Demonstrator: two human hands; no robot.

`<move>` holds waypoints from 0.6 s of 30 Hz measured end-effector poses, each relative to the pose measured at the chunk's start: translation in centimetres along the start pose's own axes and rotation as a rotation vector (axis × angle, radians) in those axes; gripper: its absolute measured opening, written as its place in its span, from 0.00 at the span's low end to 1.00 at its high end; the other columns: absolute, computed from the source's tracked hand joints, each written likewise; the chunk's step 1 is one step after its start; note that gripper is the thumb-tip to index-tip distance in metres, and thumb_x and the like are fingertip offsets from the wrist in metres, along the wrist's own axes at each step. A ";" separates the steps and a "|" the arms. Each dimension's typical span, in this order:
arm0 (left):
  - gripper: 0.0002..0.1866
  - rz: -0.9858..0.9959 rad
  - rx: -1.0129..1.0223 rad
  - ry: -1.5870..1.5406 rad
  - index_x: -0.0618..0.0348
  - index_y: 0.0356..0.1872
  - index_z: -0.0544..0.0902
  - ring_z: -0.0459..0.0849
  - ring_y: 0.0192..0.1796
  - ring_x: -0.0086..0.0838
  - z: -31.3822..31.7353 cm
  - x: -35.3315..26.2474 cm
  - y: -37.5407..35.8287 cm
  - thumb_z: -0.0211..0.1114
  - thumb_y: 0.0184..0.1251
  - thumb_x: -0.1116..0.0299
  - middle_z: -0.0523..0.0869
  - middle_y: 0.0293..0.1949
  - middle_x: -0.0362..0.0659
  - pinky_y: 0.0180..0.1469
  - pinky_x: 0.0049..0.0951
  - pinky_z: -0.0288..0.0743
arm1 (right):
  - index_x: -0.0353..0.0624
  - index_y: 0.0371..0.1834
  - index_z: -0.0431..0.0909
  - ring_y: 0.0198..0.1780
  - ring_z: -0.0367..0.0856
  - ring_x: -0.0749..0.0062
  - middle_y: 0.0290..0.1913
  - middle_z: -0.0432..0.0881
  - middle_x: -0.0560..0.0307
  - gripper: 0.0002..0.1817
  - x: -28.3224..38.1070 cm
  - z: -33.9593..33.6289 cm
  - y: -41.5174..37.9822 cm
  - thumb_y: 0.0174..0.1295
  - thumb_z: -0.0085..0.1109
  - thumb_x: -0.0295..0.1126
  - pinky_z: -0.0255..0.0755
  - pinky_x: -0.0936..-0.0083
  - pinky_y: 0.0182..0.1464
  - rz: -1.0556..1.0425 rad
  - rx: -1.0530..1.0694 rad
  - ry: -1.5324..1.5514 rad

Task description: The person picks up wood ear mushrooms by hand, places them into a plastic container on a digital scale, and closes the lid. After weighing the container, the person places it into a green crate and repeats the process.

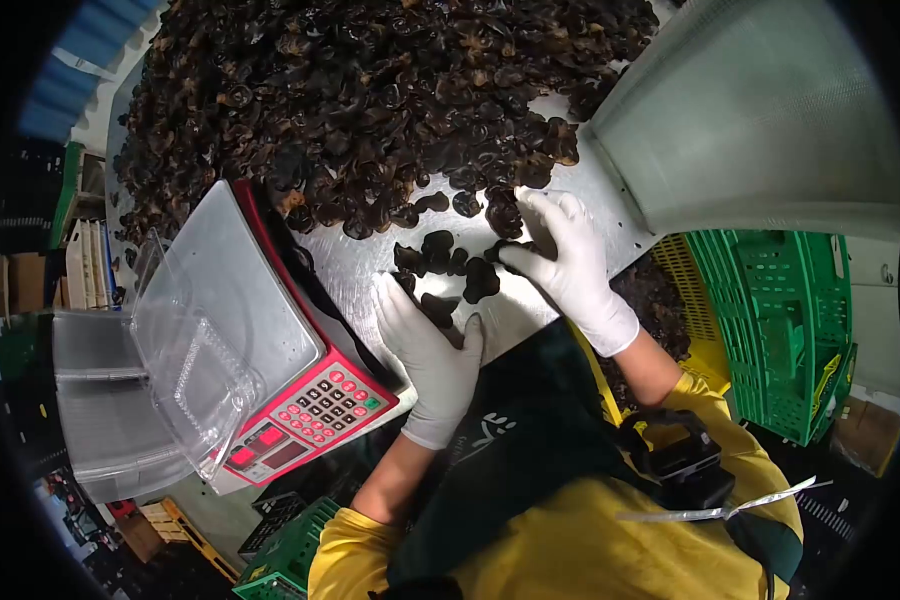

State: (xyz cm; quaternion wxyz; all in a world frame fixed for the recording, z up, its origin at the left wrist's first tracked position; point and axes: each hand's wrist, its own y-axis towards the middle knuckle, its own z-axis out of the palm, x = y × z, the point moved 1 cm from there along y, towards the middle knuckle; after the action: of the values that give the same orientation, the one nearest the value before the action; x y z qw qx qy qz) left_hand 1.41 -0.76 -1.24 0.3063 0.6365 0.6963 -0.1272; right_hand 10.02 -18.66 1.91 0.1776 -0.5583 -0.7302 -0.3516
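Note:
A large heap of dark, wet wood ear mushrooms (390, 110) covers the back of the metal table. Several loose wood ear pieces (437, 252) lie in front of it, between my hands. My left hand (425, 355), in a white glove, rests at the left of these pieces, fingers stretched forward and thumb apart, a dark piece beside its palm. At the heap's front edge is my white-gloved right hand (573, 265). Its thumb and fingers are spread, fingertips right at a dark mushroom piece (503, 215).
A red-framed digital scale (315, 410) stands at left, with clear plastic trays (205, 375) on its plate. A pale perforated bin (750, 120) leans at right. Below are a yellow basket (695, 300) holding dark material and green crates (770, 320).

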 end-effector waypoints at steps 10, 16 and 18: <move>0.60 0.010 0.048 0.000 0.71 0.75 0.46 0.51 0.76 0.59 -0.3 -1.1 0.8 0.79 0.46 0.62 0.52 0.74 0.66 0.76 0.52 0.46 | 0.44 0.38 0.85 0.30 0.77 0.71 0.30 0.80 0.59 0.11 -1.2 0.8 0.0 0.49 0.71 0.23 0.72 0.74 0.36 -0.108 0.102 0.114; 0.57 0.028 0.067 -0.091 0.72 0.74 0.50 0.61 0.71 0.59 -0.6 -1.7 1.0 0.78 0.45 0.66 0.59 0.71 0.66 0.72 0.49 0.55 | 0.44 0.50 0.82 0.38 0.79 0.63 0.42 0.78 0.54 0.19 -2.0 0.5 4.6 0.54 0.69 0.33 0.74 0.68 0.40 -0.107 -0.076 -0.081; 0.55 0.037 0.055 -0.071 0.71 0.74 0.52 0.63 0.70 0.59 -1.3 -2.6 1.6 0.78 0.46 0.67 0.61 0.70 0.66 0.72 0.48 0.56 | 0.44 0.46 0.83 0.39 0.78 0.60 0.39 0.77 0.54 0.17 -3.5 1.9 5.0 0.54 0.67 0.35 0.73 0.65 0.40 -0.130 0.009 -0.142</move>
State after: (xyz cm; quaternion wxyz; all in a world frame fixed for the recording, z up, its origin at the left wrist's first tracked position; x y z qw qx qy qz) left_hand 2.63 -1.84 1.61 0.3155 0.6526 0.6693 -0.1632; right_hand 16.09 -19.09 -0.12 0.1044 -0.5324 -0.7773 -0.3186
